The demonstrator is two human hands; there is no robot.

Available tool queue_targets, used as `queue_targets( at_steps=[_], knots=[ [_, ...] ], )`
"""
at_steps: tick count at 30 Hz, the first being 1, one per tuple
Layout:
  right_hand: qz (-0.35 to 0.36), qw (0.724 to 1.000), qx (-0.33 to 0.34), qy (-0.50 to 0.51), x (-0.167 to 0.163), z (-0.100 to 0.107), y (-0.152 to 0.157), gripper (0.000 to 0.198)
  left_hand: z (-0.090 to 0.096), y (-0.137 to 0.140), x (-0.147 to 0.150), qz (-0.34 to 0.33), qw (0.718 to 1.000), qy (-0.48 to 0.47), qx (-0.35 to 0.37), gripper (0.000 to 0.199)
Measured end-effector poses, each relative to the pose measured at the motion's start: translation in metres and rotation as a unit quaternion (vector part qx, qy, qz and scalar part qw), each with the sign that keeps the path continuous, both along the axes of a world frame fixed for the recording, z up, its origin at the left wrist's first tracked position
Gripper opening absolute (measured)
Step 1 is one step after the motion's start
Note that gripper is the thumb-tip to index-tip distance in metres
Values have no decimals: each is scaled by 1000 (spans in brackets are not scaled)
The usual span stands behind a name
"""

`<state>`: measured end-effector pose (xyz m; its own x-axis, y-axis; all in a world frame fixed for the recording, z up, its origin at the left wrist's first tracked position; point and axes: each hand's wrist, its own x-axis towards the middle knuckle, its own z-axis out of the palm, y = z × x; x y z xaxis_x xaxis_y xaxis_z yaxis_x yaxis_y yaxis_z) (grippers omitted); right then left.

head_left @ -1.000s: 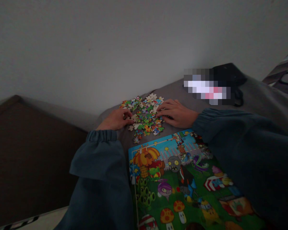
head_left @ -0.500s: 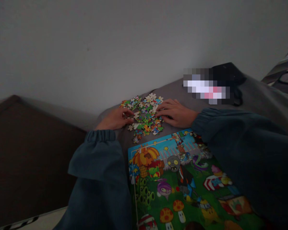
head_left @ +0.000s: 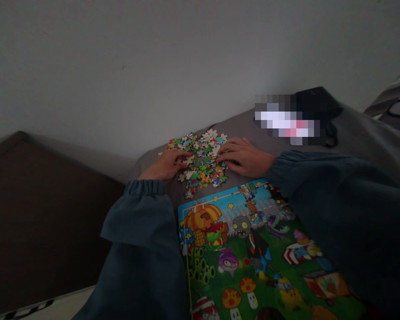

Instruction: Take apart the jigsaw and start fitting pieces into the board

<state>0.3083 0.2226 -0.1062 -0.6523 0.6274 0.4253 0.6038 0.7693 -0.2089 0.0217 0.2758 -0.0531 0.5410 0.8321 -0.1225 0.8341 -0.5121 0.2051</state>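
Note:
A loose heap of jigsaw pieces (head_left: 205,166) lies on the grey cloth surface, some with printed faces up and some with pale backs up. My left hand (head_left: 166,163) reaches into the heap's left side, thumb and forefinger apart on either side of a pale puzzle piece (head_left: 188,159); a firm grip on it does not show. On the right side, my right hand (head_left: 245,156) rests palm down with fingers stretched onto the pieces. Below the heap lies a colourful cartoon picture board (head_left: 230,206), with a pumpkin, a zombie and mushrooms, between my sleeved forearms.
A grey wall (head_left: 126,80) rises behind the surface. A dark brown panel (head_left: 46,213) stands at the left. On the grey cloth (head_left: 240,129) at the back right sits a black object (head_left: 316,102) beside a blurred-out patch.
My left hand has moved slightly right, bringing its thumb and forefinger around the pale piece. My right hand and the board stay in place.

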Motion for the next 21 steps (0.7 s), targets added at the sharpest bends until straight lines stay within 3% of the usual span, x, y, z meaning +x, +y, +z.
queue_targets(
  at_steps=[4, 8, 12, 16, 21],
  knots=[
    [-1, 1000, 3, 0, 0, -1, 1, 30, -1, 0, -2, 59, 997, -53, -12, 32],
    [1, 1000, 5, 1, 0, -2, 1, 29, 3, -3, 0, 64, 993, -93, 26, 18],
    [7, 1000, 10, 6, 0, -2, 2, 29, 11, -6, 2, 57, 992, -88, 74, 17],
    [2, 1000, 8, 8, 1, -3, 2, 28, 22, -10, -7, -12, 1000, -4, -21, 31],
    [2, 1000, -2, 5, 1, -2, 1, 29, 21, -14, -13, 33, 991, 76, -107, 38]
  ],
)
